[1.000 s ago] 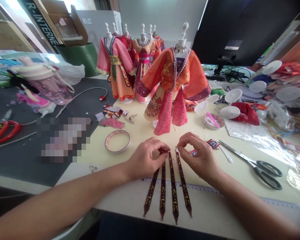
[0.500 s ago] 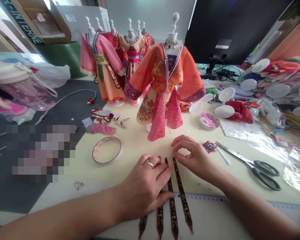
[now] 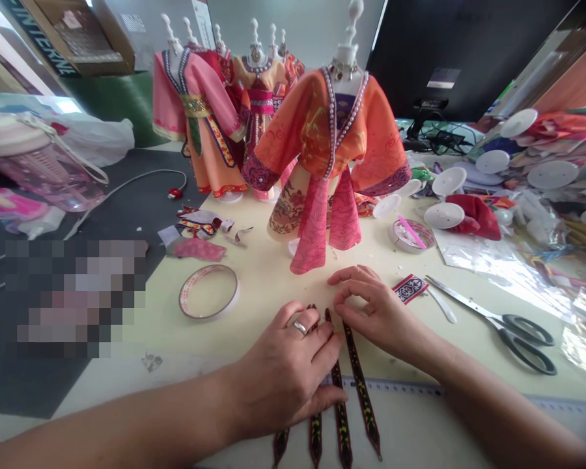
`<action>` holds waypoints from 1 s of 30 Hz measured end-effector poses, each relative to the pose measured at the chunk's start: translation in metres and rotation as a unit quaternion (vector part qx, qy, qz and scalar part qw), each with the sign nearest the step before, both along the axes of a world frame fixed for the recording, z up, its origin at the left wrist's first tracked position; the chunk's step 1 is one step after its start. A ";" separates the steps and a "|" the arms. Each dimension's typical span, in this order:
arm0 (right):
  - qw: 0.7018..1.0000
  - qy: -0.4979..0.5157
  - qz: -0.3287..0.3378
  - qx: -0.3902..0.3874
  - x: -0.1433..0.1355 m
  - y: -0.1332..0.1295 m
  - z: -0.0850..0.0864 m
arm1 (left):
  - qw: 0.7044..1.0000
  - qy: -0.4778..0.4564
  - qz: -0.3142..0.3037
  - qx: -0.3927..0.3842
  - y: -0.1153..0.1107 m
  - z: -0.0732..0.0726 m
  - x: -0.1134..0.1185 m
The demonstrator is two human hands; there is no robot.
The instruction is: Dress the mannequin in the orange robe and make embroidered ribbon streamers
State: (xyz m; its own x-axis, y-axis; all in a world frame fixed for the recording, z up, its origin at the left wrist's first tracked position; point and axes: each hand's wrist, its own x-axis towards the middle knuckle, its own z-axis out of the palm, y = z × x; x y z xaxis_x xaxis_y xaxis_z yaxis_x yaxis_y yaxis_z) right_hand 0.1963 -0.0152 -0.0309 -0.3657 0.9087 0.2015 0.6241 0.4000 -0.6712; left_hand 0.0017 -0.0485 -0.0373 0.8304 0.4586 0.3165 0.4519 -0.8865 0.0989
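Several narrow dark ribbons with green and red patterns lie side by side on the pale table. My left hand point(image 3: 297, 371), with a ring on one finger, rests over the left ribbons, its fingers bent and partly spread on them. The middle ribbon point(image 3: 340, 417) runs out past its fingertips. At the top end of the rightmost ribbon point(image 3: 364, 391) my right hand point(image 3: 366, 303) has thumb and forefinger pinched together. A ruler point(image 3: 395, 385) lies crosswise under the ribbons. Behind the hands stands a small dress form in an orange robe point(image 3: 317, 130) with pink panels.
Scissors point(image 3: 498, 319) and a patterned patch point(image 3: 410, 288) lie at the right. A tape roll point(image 3: 208, 292) and fabric scraps point(image 3: 200, 247) are at the left. More dressed forms point(image 3: 200, 124), a monitor point(image 3: 459, 58), a pink cup point(image 3: 39, 163) and white discs point(image 3: 444, 215) stand farther back.
The view has shifted slightly. My right thumb and forefinger have moved a little at the ribbon's top end. My left hand stays over the ribbons.
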 end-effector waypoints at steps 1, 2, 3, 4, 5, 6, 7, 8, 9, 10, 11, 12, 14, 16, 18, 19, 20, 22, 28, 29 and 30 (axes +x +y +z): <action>1.000 -0.003 0.004 0.006 0.000 0.000 -0.001 | 1.000 0.003 0.001 0.000 0.000 0.000 0.000; 1.000 -0.006 0.009 0.012 -0.001 0.000 -0.001 | 1.000 0.005 0.001 0.000 0.000 0.000 0.000; 1.000 -0.009 0.015 0.019 -0.001 0.000 -0.002 | 1.000 0.006 0.001 0.001 0.000 0.000 0.000; 0.999 -0.013 0.021 0.025 -0.002 0.001 -0.002 | 1.000 0.006 0.001 0.003 0.001 0.000 0.000; 0.999 -0.016 0.026 0.028 -0.002 0.001 -0.002 | 1.000 0.004 0.000 0.004 0.001 0.000 0.000; 0.999 -0.021 0.029 0.029 -0.003 0.001 -0.002 | 1.000 0.003 -0.001 0.007 0.001 0.000 0.000; 0.999 -0.025 0.031 0.029 -0.003 0.002 -0.002 | 1.000 0.001 -0.001 0.009 0.001 0.000 0.001; 0.999 -0.029 0.032 0.029 -0.004 0.002 -0.001 | 1.000 -0.001 -0.002 0.012 0.001 0.000 0.001; 0.999 -0.032 0.033 0.029 -0.005 0.002 -0.001 | 1.000 -0.001 -0.002 0.013 0.002 0.000 0.001; 0.998 -0.034 0.034 0.029 -0.006 0.003 -0.001 | 1.000 -0.001 -0.002 0.014 0.002 0.000 0.001; 0.998 -0.035 0.035 0.029 -0.006 0.003 0.000 | 1.000 -0.001 -0.003 0.014 0.002 0.000 0.001; 0.998 -0.035 0.035 0.030 -0.007 0.003 0.000 | 1.000 -0.002 -0.003 0.013 0.002 0.000 0.001; 0.998 -0.034 0.035 0.032 -0.007 0.003 0.000 | 1.000 -0.002 -0.004 0.012 0.002 -0.001 0.001; 0.998 -0.033 0.035 0.032 -0.007 0.003 0.001 | 1.000 -0.003 -0.004 0.013 0.003 -0.001 0.001; 0.998 -0.033 0.034 0.028 -0.007 0.002 0.001 | 1.000 -0.003 -0.003 0.014 0.003 -0.001 0.001; 0.999 -0.034 0.034 0.026 -0.007 0.002 0.000 | 1.000 -0.002 -0.003 0.014 0.003 -0.001 0.001; 0.999 -0.034 0.033 0.026 -0.007 0.002 0.000 | 1.000 -0.002 -0.002 0.014 0.003 -0.001 0.000; 0.998 -0.035 0.032 0.029 -0.007 0.002 0.000 | 1.000 -0.001 -0.003 0.012 0.003 -0.002 0.000; 0.998 -0.041 0.038 0.041 -0.008 0.002 0.000 | 1.000 0.006 -0.006 0.011 0.003 -0.002 0.000; 0.998 -0.043 0.037 0.041 -0.008 0.002 -0.001 | 1.000 0.006 -0.007 0.011 0.003 -0.002 0.000; 0.997 -0.044 0.037 0.042 -0.008 0.002 -0.001 | 1.000 0.005 -0.006 0.011 0.003 -0.002 0.000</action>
